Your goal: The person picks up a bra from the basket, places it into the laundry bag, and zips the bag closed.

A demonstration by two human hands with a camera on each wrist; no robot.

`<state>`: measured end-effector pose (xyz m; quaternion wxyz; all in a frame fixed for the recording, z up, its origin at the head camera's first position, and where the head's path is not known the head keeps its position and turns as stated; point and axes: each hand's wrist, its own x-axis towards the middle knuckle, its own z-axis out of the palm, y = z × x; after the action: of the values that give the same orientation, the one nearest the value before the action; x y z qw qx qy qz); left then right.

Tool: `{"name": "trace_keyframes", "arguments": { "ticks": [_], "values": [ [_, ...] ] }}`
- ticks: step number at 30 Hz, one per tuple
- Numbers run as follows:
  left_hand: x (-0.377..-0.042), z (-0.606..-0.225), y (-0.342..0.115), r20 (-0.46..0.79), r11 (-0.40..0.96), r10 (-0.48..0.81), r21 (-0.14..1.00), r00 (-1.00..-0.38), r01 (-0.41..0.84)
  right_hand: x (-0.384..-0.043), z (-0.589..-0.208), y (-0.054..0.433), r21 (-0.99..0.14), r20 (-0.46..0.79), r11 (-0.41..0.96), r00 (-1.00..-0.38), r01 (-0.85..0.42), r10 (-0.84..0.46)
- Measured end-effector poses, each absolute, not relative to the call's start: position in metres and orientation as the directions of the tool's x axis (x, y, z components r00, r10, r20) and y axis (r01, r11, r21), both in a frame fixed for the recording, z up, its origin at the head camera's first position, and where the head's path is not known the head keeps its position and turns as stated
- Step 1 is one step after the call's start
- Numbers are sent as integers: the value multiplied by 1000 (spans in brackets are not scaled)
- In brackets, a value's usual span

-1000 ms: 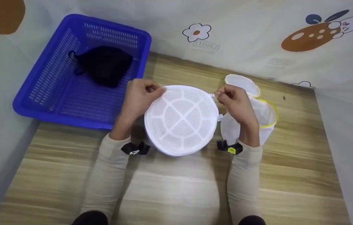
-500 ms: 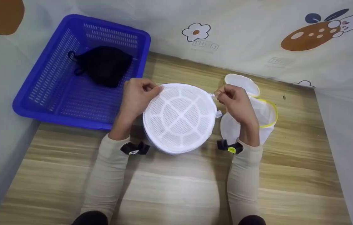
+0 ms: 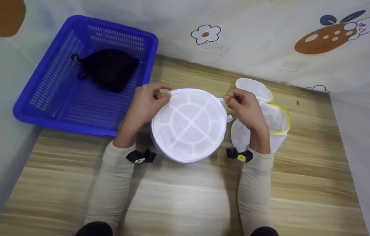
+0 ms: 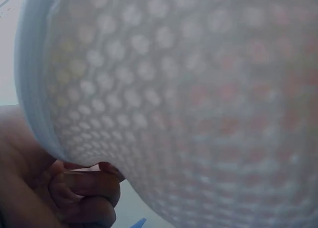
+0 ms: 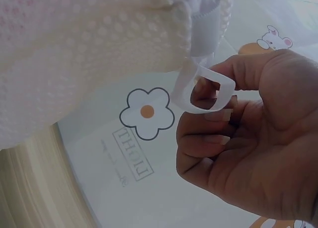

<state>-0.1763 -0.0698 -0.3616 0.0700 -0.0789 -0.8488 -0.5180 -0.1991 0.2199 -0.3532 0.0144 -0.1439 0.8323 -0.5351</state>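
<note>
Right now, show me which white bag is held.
The round mesh bag, edge in the left hand, loop in the right hand; the yellow-rimmed bag rests on the table.

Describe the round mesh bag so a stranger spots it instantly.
Start at the blue basket. Right of it, the round white mesh bag is between the left hand and right hand. Its spoked-wheel pattern sets it apart from the yellow-rimmed white bag.

A round white mesh bag [image 3: 189,126], spoked face up, is held by its edge [image 3: 188,89] and ribbon loop [image 5: 227,95].
</note>
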Motion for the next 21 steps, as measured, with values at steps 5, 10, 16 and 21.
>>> {"name": "trace_keyframes", "arguments": {
  "ticks": [5, 10, 16, 21],
  "values": [
    [-175, -362, -69, 270, 461, 88, 842, -959, 280, -198, -352, 217, -882, 135, 411, -959, -232, -251],
    [-176, -363, -65, 316, 465, 65, 829, -946, 309, -190, -338, 207, -876, 118, 422, -952, -234, -282],
    [-175, -362, -60, 240, 431, 108, 863, -965, 263, -188, -335, 202, -882, 118, 406, -946, -239, -300],
    [-174, -362, -60, 224, 428, 156, 862, -962, 270, -197, -351, 209, -888, 128, 389, -945, -244, -301]
  ]
}}
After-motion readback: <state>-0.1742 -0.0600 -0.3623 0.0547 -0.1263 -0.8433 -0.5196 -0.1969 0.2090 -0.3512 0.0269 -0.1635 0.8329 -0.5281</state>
